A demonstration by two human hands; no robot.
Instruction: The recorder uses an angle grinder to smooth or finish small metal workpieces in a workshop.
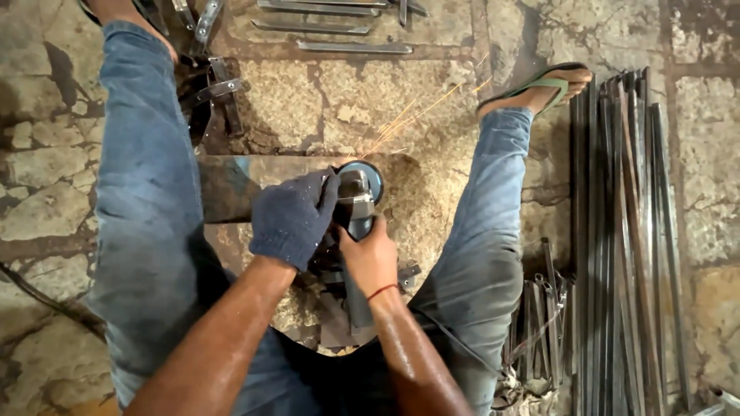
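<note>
I sit on a stone floor with my legs spread. An angle grinder (357, 202) is between my knees, its disc on a flat metal plate (231, 185) that lies on the floor. Orange sparks (412, 115) fly up and away to the right. My left hand (291, 219), in a dark blue knit glove, grips the grinder's side near the head. My bare right hand (371, 258), with a red thread at the wrist, holds the grinder's body from behind.
A bundle of long metal strips (620, 231) lies along the right, past my right leg. Shorter cut strips (331, 29) lie at the top. Dark metal brackets (212, 92) sit by my left leg. My right foot wears a green-strapped sandal (539, 85).
</note>
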